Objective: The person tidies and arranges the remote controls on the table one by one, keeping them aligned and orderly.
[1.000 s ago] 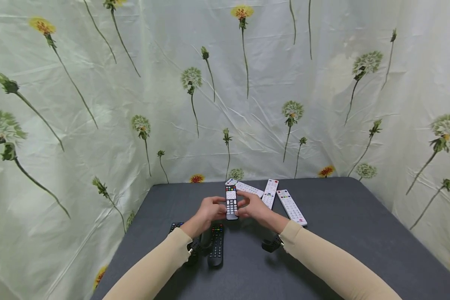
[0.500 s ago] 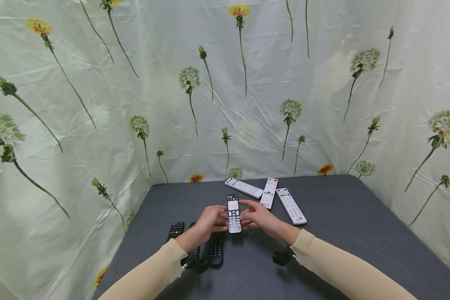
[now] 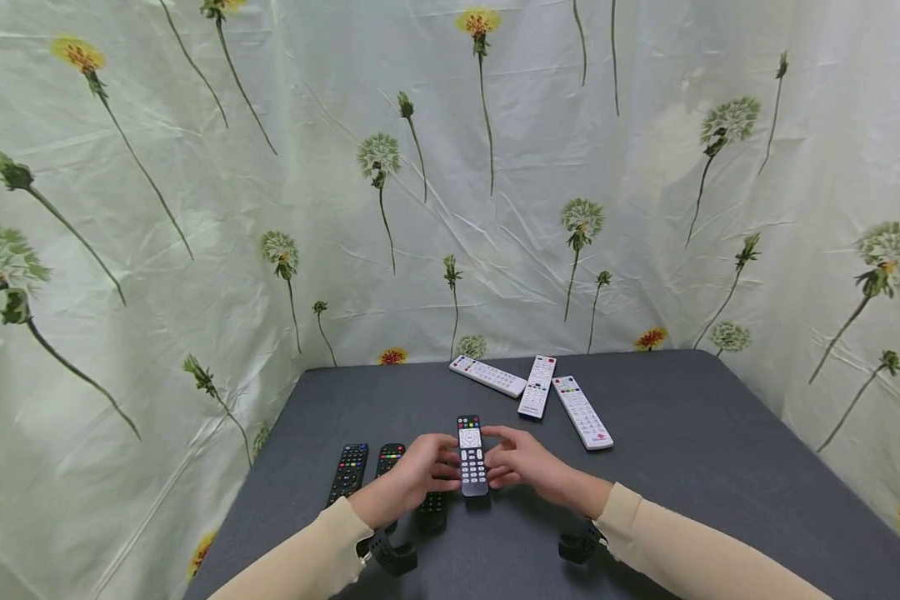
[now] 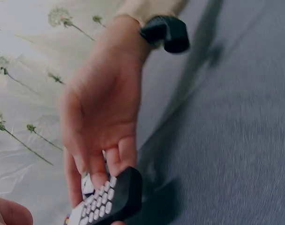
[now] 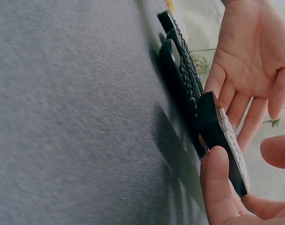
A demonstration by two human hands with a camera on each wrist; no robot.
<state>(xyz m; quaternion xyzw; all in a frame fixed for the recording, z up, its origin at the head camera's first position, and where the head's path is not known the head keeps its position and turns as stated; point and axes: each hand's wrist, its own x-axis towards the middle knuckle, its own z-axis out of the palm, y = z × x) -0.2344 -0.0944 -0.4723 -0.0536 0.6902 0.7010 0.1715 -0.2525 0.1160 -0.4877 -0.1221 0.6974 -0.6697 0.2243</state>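
Observation:
A black remote control (image 3: 471, 458) with white buttons is held lengthwise between both hands, low over the dark table, its shadow beneath. My left hand (image 3: 418, 473) grips its left side with the fingers, and my right hand (image 3: 528, 467) grips the right side. In the right wrist view, fingers (image 5: 217, 168) of the near hand meet the remote's edge and underside, while the thumb stands apart. The left wrist view shows the remote's end (image 4: 130, 192) tilted, with the other hand's fingertips at its edge.
By the left hand lie black remotes: one at the far left (image 3: 347, 472), a middle one (image 3: 391, 455) and another (image 3: 431, 512), the last two partly hidden. Three white remotes, left (image 3: 487, 375), middle (image 3: 537, 387) and right (image 3: 582, 414), lie toward the back. A flowered curtain (image 3: 495, 250) hangs behind the table (image 3: 682, 467).
Both hands have brought the black remote nearer to the person and lower, slightly to the right. The middle white remote and the left black remotes have come more into sight.

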